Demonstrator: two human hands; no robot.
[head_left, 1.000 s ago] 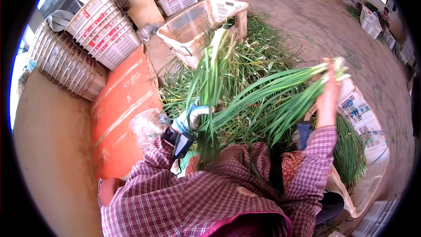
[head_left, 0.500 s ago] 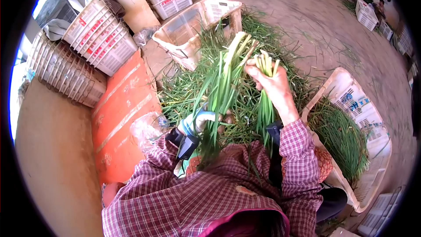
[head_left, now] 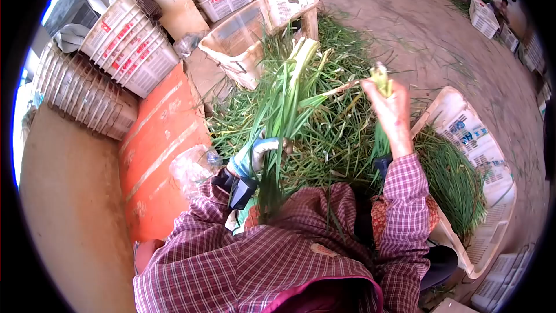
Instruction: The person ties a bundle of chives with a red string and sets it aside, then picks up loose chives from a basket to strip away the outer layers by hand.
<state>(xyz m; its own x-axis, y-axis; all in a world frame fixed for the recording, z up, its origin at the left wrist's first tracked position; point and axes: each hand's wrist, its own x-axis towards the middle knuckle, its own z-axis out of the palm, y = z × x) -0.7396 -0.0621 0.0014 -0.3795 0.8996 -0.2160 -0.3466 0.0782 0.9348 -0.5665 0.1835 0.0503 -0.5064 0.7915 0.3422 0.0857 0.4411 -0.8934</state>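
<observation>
My left hand (head_left: 267,148), in a white and blue glove, is closed around an upright bunch of chives (head_left: 284,101). Its pale, thick stem ends point up and away from me, and the leaves hang down towards my lap. My bare right hand (head_left: 395,110) grips a smaller bunch of chives (head_left: 380,79), pale ends up, with its leaves partly hidden behind the hand and wrist. A thin yellowish stalk (head_left: 344,87) stretches between the right fingers and the left bunch. Beneath both hands spreads a heap of loose green leaves (head_left: 324,145).
A white crate (head_left: 489,188) at my right contains more chives (head_left: 449,179). Another crate (head_left: 231,61) stands beyond the heap. Stacked crates (head_left: 136,52) rise at the left beside an orange sheet (head_left: 159,150). A clear plastic bag (head_left: 191,171) lies near my left arm.
My right hand has moved right with its bunch, away from the left bunch, a thin stalk now trailing between them. My left hand has shifted slightly left, still holding its bunch.
</observation>
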